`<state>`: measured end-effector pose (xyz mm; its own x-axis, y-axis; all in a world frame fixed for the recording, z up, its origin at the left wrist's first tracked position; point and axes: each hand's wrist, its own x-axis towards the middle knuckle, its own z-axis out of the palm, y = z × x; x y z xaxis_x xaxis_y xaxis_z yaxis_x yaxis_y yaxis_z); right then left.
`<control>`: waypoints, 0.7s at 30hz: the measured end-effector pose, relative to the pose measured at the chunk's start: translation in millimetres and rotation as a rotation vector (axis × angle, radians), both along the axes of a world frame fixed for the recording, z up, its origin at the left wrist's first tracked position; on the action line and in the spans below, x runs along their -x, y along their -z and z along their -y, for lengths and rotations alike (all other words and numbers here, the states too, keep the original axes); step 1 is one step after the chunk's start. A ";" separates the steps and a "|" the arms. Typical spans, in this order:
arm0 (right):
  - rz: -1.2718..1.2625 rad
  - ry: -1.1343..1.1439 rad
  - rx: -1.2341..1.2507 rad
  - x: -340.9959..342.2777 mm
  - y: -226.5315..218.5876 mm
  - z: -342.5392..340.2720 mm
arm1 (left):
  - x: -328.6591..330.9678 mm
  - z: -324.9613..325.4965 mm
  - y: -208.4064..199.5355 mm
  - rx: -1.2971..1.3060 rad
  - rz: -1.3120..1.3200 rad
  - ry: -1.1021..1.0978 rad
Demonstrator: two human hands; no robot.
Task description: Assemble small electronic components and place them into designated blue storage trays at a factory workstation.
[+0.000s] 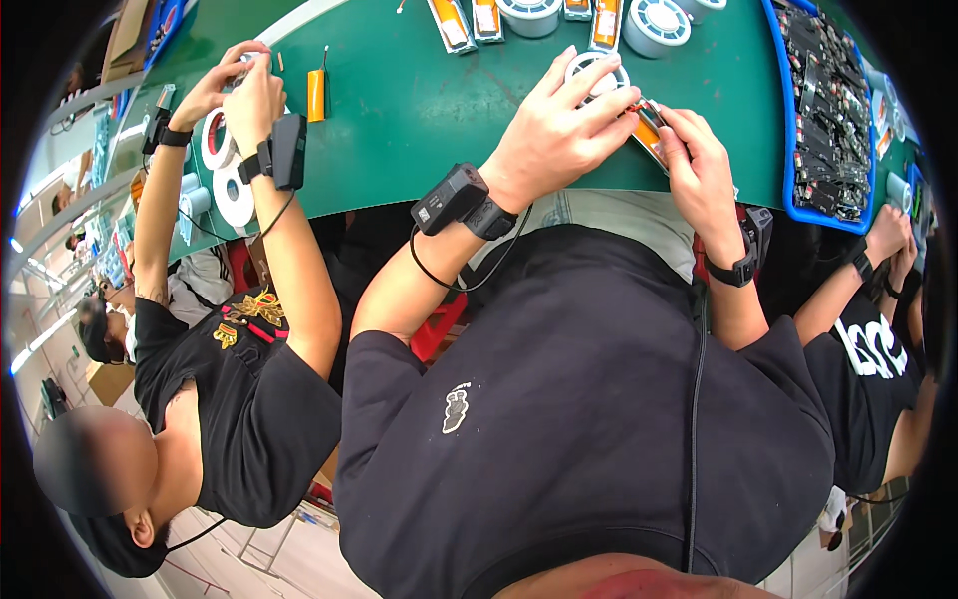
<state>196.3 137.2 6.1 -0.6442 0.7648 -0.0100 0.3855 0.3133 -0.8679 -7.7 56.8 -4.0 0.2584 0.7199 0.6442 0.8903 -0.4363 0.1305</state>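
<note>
On my feed I see a green work table point(419, 110) running across the top. Along its far edge lie several orange flat packs point(451, 22) and round white tape rolls point(656, 25). At the right sits a blue tray point(790, 150) filled with dark circuit boards point(833, 120). To the left a person in a black shirt point(249, 399) works, with white tape rolls point(228, 170) and an upright orange pack point(316, 95) nearby. Another person point(878, 369) sits at the right.
</note>
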 end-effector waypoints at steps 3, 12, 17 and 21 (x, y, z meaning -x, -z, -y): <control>0.008 0.027 0.054 0.9 0.2 1.0 | -0.2 -0.8 -3.2 0.039 -0.047 -0.015; -0.013 -0.083 -0.383 3.1 -5.6 -5.6 | -25.6 0.7 -26.8 0.237 -0.111 -0.264; 0.017 -0.028 -0.176 -1.4 -13.0 -9.0 | -11.0 -3.8 -14.9 0.200 -0.027 -0.167; 0.087 -0.058 -0.163 1.6 -16.0 -10.2 | 2.9 -4.4 4.0 0.045 0.193 -0.009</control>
<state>194.6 147.4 22.1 -0.6896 0.7222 0.0531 0.4342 0.4710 -0.7678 -10.5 61.3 -8.0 0.1267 0.7511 0.6479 0.8509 -0.4181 0.3182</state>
